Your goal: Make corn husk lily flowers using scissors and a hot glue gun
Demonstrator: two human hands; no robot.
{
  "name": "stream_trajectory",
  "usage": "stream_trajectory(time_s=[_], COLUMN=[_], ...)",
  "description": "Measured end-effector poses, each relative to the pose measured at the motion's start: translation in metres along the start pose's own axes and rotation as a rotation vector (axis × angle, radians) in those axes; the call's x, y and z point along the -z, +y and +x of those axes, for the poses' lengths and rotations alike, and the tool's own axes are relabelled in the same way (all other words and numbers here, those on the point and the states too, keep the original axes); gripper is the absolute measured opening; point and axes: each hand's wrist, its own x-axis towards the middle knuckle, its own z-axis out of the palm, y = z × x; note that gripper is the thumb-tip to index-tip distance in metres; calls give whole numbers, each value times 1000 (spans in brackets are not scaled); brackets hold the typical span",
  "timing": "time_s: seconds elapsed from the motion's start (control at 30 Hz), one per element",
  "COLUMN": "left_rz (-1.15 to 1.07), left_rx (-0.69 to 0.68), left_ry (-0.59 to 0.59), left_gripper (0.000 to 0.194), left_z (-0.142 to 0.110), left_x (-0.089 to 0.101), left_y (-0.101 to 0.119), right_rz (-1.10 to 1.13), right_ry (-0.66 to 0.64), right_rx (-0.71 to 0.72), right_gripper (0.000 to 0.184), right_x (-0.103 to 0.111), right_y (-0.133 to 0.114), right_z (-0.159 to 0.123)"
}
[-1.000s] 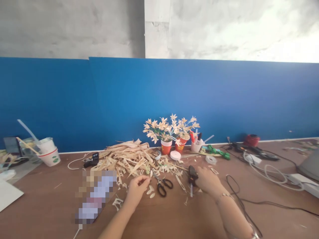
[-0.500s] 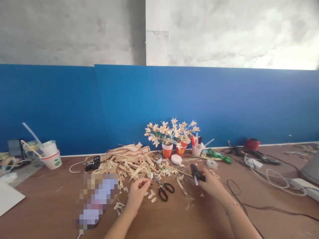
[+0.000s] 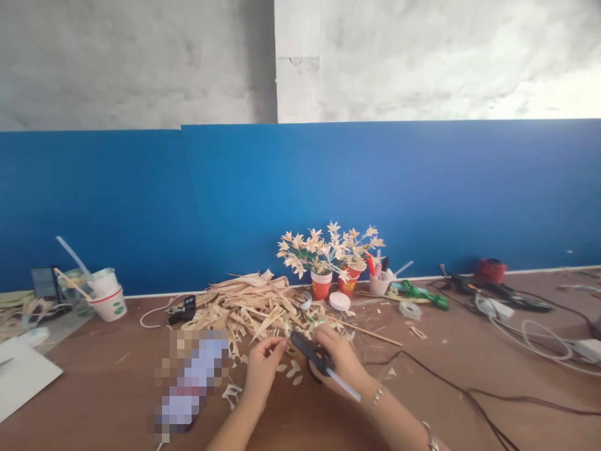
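Observation:
My right hand (image 3: 345, 358) grips a black glue gun (image 3: 310, 352), with a whitish glue stick (image 3: 345, 385) sticking out of its rear. Its nozzle points left, close to the fingertips of my left hand (image 3: 263, 363). Those fingers are pinched together; whatever is between them is too small to make out. Just right of my left hand lie several pale petal-shaped pieces (image 3: 295, 369) on the brown table. Scissors are mostly hidden beneath the glue gun and my right hand. Behind both hands spreads a heap of dry husk strips (image 3: 248, 304).
Pale flowers (image 3: 305, 247) stand in red cups (image 3: 322, 287) at the back. Near them are a white roll (image 3: 339, 301), clear tape (image 3: 410, 309) and a thin stick (image 3: 370, 331). A blurred phone-like object (image 3: 192, 382) lies left. Dark cable (image 3: 441, 376) crosses the right side.
My right hand has brought the glue gun leftward, from beside the stick to my left hand's fingertips. It now covers most of the scissors. My left hand stays pinched.

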Motion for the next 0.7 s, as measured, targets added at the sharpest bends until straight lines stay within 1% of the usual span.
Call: stream_trajectory(time_s=[0.13,0.23,0.37,0.57,0.7], left_rz=[25,78,141,103,111], left_rx=[-21,-44,-85,-35,-64], left_ry=[11,24,53,41,30], left_gripper=[31,30,26,31,30], left_z=[1,0,-4,-7,-7], left_x=[2,3,3,3,4], left_y=[-4,-3,2,4,2], right_rz=[23,39,60,41,24], right_ry=[28,15,7,-9,-20], right_rx=[-52,-97,-122,-133,-133], right_gripper=[13,15,15,14,15], right_x=[-17,-24,-27,-26,-26], right_y=[4,5,4,2,2], right_z=[-8,-14,-14,-13,-13])
